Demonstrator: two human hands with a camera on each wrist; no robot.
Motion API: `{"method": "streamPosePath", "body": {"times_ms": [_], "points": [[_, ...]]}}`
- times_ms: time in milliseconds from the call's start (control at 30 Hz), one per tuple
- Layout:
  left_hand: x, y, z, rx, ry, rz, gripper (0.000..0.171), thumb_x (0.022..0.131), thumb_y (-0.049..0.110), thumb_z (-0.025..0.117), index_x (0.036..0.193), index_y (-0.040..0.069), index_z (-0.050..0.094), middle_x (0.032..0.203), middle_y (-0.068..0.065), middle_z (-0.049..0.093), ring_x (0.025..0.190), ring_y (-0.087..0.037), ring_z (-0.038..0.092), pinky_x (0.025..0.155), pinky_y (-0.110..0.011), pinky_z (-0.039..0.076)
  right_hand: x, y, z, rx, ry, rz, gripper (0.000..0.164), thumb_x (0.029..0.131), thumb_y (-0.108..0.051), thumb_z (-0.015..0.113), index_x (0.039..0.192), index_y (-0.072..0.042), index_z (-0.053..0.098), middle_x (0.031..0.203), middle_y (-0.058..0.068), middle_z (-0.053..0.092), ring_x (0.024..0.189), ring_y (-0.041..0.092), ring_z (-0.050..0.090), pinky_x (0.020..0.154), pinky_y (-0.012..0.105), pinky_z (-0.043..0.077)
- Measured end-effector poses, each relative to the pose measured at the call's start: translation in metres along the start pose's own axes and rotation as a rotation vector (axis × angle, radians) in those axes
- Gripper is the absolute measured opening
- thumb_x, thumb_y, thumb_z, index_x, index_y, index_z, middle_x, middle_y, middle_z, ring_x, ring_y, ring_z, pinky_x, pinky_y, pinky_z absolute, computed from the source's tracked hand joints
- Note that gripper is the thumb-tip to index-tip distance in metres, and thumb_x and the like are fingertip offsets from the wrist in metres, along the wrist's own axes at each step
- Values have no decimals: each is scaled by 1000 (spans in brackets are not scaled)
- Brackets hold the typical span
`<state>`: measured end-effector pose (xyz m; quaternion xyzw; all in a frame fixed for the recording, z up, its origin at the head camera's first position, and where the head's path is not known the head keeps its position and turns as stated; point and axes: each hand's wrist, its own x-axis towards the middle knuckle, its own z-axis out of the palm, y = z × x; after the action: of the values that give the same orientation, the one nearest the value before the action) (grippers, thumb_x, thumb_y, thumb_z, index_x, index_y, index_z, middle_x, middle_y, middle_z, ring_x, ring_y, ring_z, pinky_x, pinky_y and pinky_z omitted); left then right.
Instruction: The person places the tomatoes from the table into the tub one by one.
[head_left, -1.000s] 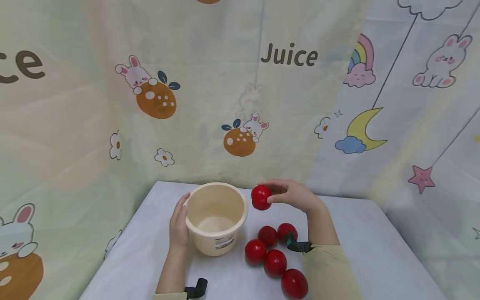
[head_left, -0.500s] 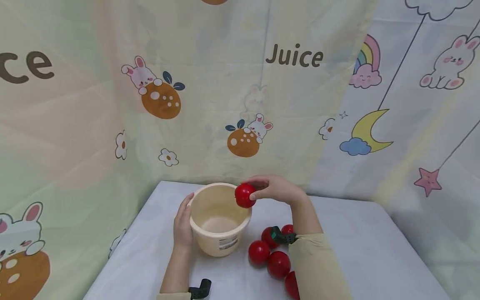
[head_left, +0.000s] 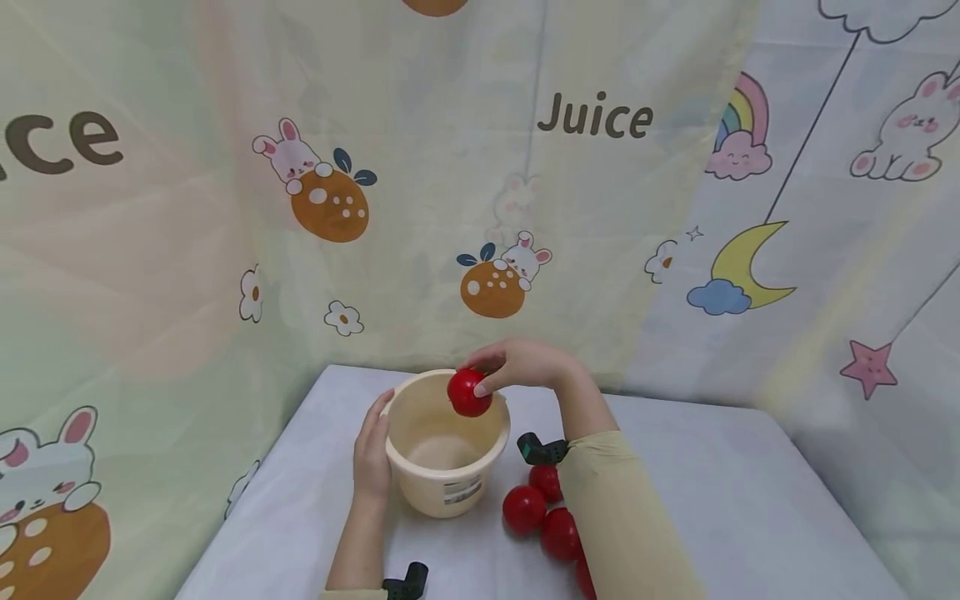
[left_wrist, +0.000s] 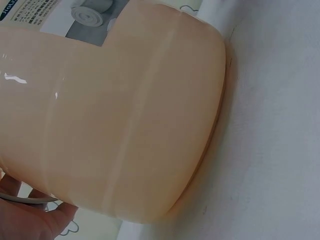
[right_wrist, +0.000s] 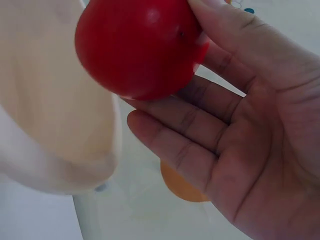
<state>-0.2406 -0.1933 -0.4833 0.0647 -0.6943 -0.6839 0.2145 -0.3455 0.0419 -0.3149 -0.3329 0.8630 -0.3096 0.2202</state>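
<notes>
1. At the far left of the head view, a pale curtain (head_left: 172, 333) carries a printed rabbit in its lower left corner.
2. Left of the lower centre, the left hand (head_left: 372, 458) holds the cream bucket (head_left: 420, 492) by its side, fingertips at the rim; a black device (head_left: 406, 581) sits at that wrist, on the bottom edge.
3. The bucket stands upright at lower centre on a white table (head_left: 720, 500), its opening facing the camera, a printed label (head_left: 462, 490) on its front.
4. Over the upper right part of that opening is a round red fruit (head_left: 468, 393); whether it touches the rim I cannot tell.
5. The right hand (head_left: 517, 367), just right of it, pinches this fruit between thumb and fingers.
6. Below that forearm, right of the bucket, several red fruits (head_left: 524, 510) lie close together on the table, some partly covered by the beige right sleeve (head_left: 630, 517).
7. At right, the curtain shows a yellow moon and a pink star.
</notes>
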Motion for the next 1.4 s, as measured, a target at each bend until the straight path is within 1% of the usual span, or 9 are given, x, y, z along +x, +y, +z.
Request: {"method": "streamPosePath", "body": {"times_ms": [167,333,433,600,767,933,1100,1267,1400], "points": [[0,-1,1,4,3,-6,40,105,47,31,140,41,50,148,15,48,141,-13,41,117,-50,33,12,-4,2,13,-68,45,36,81,-35,80,115,-37,70,116,-9,68,115,18,59,96,47,54],[-1,-1,2,27,-2,-24,42,104,50,31,142,43,47,148,17,47,141,-14,41,115,-53,35,27,-6,9,18,-128,89,38,78,-34,83,114,-38,70,115,-7,68,112,19,61,89,39,58],[-2,-1,2,32,-10,-36,41,103,52,34,142,45,46,149,16,46,142,-14,39,115,-55,35,37,-8,15,57,-180,94,39,78,-33,83,115,-36,71,115,-6,68,109,18,63,89,38,59],[-5,2,2,42,-11,-53,40,101,55,40,140,49,44,151,17,43,144,-16,36,115,-57,34,51,-10,26,125,-243,73,41,79,-31,83,118,-28,70,116,-3,69,106,20,66,94,41,57],[-6,1,4,44,-9,-54,41,100,55,40,140,49,44,152,16,43,145,-17,35,114,-58,35,59,-12,36,160,-285,86,40,80,-29,82,118,-23,70,115,0,69,106,22,66,96,44,56],[-6,0,5,45,0,-48,40,101,54,41,140,48,44,152,14,42,145,-19,35,112,-58,37,68,-8,47,166,-335,96,38,83,-26,80,119,-22,70,116,2,67,108,23,64,98,47,54],[-6,-2,6,49,1,-51,41,100,56,41,140,49,44,152,16,42,145,-17,36,111,-58,38,73,0,55,175,-358,125,33,82,-25,80,115,-23,72,116,1,66,110,23,62,97,45,55],[-5,-1,5,46,2,-55,42,100,57,39,140,50,45,151,18,42,145,-16,35,112,-58,37,79,5,61,184,-373,139,33,83,-24,80,115,-24,72,117,2,66,111,24,61,99,45,54],[-4,-1,4,42,-2,-52,43,101,57,38,142,46,45,151,17,43,145,-16,35,114,-58,35,83,7,66,201,-400,144,32,84,-22,78,115,-20,72,116,4,66,109,25,62,102,50,51]]}}
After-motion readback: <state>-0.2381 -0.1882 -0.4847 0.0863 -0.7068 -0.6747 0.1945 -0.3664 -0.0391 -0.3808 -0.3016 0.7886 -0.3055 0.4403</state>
